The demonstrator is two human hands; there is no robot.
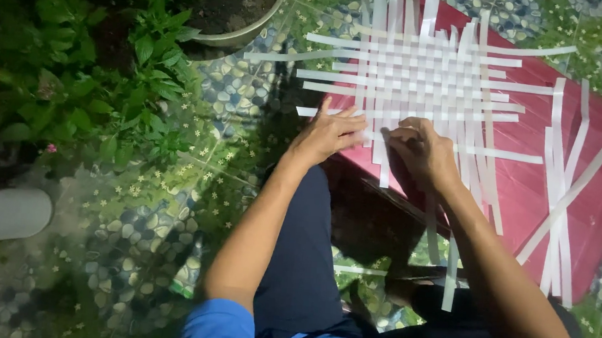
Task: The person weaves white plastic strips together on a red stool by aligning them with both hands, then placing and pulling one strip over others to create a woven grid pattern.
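Where the white strips cross over and under one another, they make a flat woven mat that lies on a red board, and the board sits cornerwise on the patterned floor, one corner toward the person. The mat's strips run two ways, some straight away from the person and some across from left to right, with loose ends sticking out on all four sides; the far ends are cut off by the top edge of the view. The left hand lies flat on the near left edge of the mat, fingers spread and pressing down on the strips. The right hand is just beside it, its fingers curled and pinched on one strip at the near edge, though the knuckles hide exactly how the fingertips meet. Several long strips trail off the near edge of the board toward the person's lap. A loose bundle of spare strips lies on the right part of the board, slanting and crossing. Dark trousers and blue sleeves fill the bottom of the view. To the left stand leafy green plants, dim and hard to make out, with a round pot behind them, and a pale object is cut off at the left edge.
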